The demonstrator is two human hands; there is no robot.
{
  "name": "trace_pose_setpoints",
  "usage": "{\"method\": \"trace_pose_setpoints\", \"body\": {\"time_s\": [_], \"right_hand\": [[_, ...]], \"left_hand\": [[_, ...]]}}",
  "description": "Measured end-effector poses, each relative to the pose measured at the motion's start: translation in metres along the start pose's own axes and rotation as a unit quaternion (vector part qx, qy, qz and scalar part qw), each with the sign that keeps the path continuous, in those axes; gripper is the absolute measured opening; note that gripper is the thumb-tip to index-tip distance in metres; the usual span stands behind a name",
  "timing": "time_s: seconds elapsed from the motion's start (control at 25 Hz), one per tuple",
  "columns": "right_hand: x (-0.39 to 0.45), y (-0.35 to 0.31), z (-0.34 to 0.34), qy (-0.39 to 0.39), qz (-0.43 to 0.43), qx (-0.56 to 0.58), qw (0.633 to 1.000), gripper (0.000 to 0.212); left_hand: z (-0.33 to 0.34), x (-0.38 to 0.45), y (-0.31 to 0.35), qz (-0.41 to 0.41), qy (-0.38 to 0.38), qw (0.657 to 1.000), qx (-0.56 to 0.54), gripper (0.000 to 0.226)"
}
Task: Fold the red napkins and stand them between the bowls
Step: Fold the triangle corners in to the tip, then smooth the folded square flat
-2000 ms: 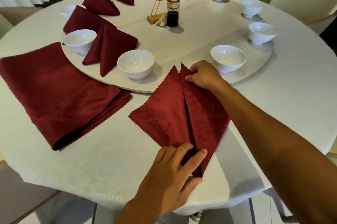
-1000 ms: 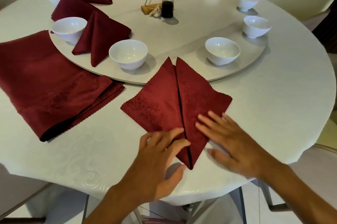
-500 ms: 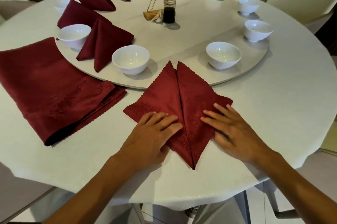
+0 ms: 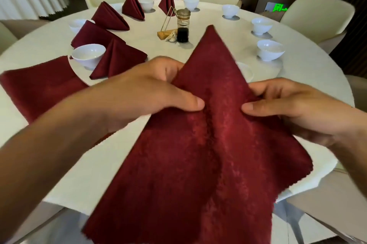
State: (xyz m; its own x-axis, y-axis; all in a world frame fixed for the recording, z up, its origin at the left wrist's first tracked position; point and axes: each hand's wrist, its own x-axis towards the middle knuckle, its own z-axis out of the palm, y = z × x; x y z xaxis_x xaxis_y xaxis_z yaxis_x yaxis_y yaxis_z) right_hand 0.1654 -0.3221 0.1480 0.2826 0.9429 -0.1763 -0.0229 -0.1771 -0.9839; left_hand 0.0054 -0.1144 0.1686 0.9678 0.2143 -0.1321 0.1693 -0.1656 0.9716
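the dark red patterned cloth napkin (image 4: 208, 144), folded to a kite-like shape, is held up off the round white-clothed table (image 4: 309, 77), close to the camera, its long axis running from a sharp tip that points up and away toward the table's middle down to a broad ragged lower end nearest the viewer. a soft crease runs down its centre line, the woven pattern catches the light, and the lower edges look pinked; the cloth is somewhat blurred. the left hand (image 4: 143, 93) pinches the napkin's left edge, thumb on the near face and fingers curled behind, and the right hand (image 4: 294, 108) pinches the right edge in the same way, thumb tip pressed onto the cloth. on the round white turntable (image 4: 139, 37) stand small white ceramic bowls (image 4: 88, 55) in a ring, with several folded red napkin cones (image 4: 119, 59) set between those on the left side; one bowl is mostly hidden behind the held napkin. a flat stack of unfolded red napkins (image 4: 39, 89) lies on the tablecloth at the left. near the turntable's centre sit a glass bottle of dark sauce (image 4: 183, 29) and a thin metal triangular stand on a wooden base (image 4: 167, 23). cream upholstered chairs (image 4: 317, 17) surround the table.
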Motion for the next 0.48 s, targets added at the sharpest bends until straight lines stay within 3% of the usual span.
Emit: {"method": "trace_pose_setpoints", "body": {"time_s": [0.2, 0.48], "right_hand": [[0.056, 0.089, -0.021, 0.011, 0.175, 0.059, 0.983, 0.024], [0.082, 0.130, -0.035, 0.019, 0.239, 0.036, 0.970, 0.035]], "left_hand": [[-0.003, 0.067, -0.088, -0.227, -0.077, 0.969, -0.056, 0.021], [-0.014, 0.104, -0.148, -0.298, -0.104, 0.946, -0.068, 0.025]]}}
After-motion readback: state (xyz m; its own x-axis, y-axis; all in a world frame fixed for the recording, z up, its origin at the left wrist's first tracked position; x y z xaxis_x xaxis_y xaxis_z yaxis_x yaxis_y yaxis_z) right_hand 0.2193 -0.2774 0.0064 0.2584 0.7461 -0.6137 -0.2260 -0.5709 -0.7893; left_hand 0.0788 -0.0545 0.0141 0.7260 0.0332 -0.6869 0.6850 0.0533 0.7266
